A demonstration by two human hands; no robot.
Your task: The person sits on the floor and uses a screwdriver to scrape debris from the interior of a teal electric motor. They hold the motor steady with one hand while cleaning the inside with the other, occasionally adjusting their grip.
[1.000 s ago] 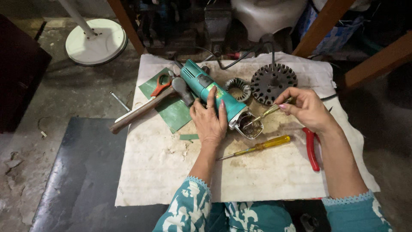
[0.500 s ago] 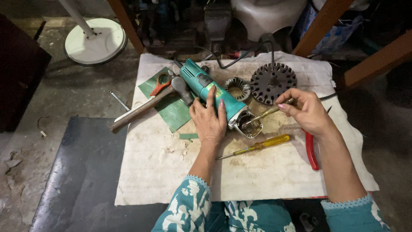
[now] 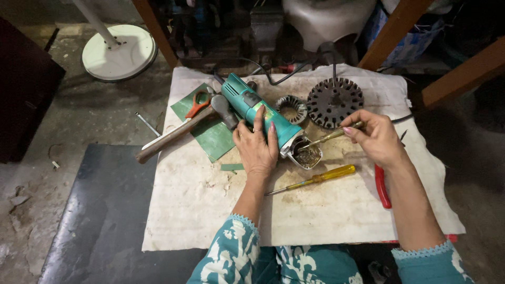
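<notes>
Pressing down, the left hand (image 3: 258, 147) still clamps the green grinder (image 3: 256, 109); nothing has shifted. The right hand (image 3: 376, 138) keeps pinching a thin tool (image 3: 330, 135) into its open end.

Dim room, light mostly on the worn off-white cloth (image 3: 210, 210) covering the low work surface. Grey concrete floor (image 3: 79, 121), dusty, w/ bits of debris. Dark mat (image 3: 100, 221) lies at left-front of the cloth. White round stand base (image 3: 120, 51) w/ pole at top left. Slanted brown wooden beams (image 3: 392, 34) at top right. Dark furniture (image 3: 23, 105) at far left.
</notes>
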